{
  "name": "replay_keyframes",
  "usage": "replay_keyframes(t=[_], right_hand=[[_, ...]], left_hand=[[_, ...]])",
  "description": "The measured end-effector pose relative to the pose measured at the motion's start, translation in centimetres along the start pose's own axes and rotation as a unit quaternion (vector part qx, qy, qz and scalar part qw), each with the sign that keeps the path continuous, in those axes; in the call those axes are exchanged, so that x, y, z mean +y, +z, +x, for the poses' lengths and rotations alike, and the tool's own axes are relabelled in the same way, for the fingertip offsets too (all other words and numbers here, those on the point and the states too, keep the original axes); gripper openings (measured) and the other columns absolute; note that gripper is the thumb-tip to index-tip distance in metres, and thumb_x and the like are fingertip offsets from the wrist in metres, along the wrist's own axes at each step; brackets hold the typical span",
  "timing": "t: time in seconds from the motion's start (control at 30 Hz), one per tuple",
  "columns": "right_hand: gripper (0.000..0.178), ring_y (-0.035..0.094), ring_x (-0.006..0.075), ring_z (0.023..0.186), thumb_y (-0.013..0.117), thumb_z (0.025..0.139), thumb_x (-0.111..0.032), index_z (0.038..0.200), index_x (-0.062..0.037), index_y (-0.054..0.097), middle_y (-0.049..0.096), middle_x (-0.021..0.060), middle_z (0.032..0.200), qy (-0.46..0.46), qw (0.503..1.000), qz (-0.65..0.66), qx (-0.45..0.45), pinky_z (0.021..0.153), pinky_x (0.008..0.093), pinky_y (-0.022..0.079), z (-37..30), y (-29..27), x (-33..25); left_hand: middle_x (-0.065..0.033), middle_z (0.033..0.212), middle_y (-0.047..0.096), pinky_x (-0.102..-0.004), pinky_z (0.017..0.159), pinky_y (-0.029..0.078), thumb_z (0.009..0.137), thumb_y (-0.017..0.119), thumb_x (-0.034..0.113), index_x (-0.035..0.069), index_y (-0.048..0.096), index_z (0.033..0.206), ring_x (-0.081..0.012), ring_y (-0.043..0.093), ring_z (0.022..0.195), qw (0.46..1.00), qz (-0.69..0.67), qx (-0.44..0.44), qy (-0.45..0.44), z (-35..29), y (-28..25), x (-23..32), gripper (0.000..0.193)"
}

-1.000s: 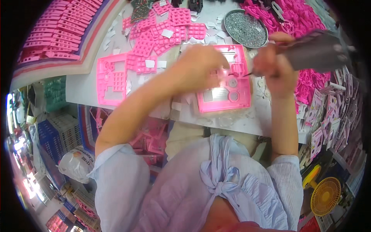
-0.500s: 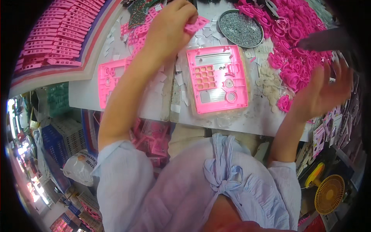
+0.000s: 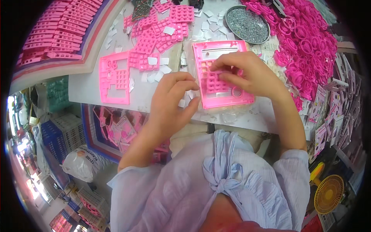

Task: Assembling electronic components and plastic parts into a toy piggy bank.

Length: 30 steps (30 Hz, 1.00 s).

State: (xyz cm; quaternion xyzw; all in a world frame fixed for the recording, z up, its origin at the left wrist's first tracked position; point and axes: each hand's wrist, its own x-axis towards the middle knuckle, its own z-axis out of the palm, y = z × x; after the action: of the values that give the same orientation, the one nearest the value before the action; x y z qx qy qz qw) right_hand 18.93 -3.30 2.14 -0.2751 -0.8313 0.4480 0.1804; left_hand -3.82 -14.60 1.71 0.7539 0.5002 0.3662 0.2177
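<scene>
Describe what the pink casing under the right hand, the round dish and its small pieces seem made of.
Pink casing: likely moulded plastic, smooth, slightly glossy, judging by its even colour and crisp openings.
Round dish: could be smooth metal, since its rim catches light, but plastic is possible.
Small pieces: probably bare, shiny metal, given their grey glints.

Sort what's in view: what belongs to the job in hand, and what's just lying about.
In the job:
pink keypad, under the right hand
pink case beneath it, left hand at its left edge
likely, the pile of similar keypads

Apparently just lying about:
yellow fan
white plastic bag
</scene>
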Motion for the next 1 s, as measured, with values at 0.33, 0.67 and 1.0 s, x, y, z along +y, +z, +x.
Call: replay_keyframes(t=[0.33,0.67,1.0], right_hand=[[0.036,0.061,0.034,0.106,0.072,0.082,-0.018,0.115,-0.007,0.065,0.065,0.012,0.115,-0.07,0.969,-0.221,0.091,0.088,0.0444,0.051,1.8,0.8,0.9],[0.107,0.017,0.036,0.151,0.063,0.078,-0.066,0.15,0.0057,0.03,0.025,0.022,0.16,-0.014,0.932,-0.355,-0.075,0.117,0.0618,0.016,-2.5,5.7,-1.5],[0.108,0.02,0.0353,0.15,0.063,0.077,-0.068,0.149,0.006,0.033,0.027,0.0211,0.159,-0.001,0.923,-0.378,-0.066,0.117,0.06,0.02,-2.4,5.5,-1.8]], left_hand=[[-0.0122,0.11,0.063,-0.042,0.086,0.048,0.074,0.076,0.005,0.004,0.067,0.105,-0.0329,0.06,0.1,0.996,0.05,-0.029,0.069,0.4,2.5,-2.3,0.033],[-0.0111,0.099,0.069,-0.039,0.083,0.051,0.082,0.073,0.014,0.004,0.07,0.097,-0.0297,0.065,0.094,0.99,0.114,0.048,0.064,6.9,-3.9,-6.5,0.018],[-0.0133,0.091,0.074,-0.0459,0.078,0.054,0.083,0.064,0.031,0.012,0.076,0.095,-0.0326,0.071,0.087,0.95,0.298,0.064,-0.065,26.7,-2.2,-18.1,0.026]])
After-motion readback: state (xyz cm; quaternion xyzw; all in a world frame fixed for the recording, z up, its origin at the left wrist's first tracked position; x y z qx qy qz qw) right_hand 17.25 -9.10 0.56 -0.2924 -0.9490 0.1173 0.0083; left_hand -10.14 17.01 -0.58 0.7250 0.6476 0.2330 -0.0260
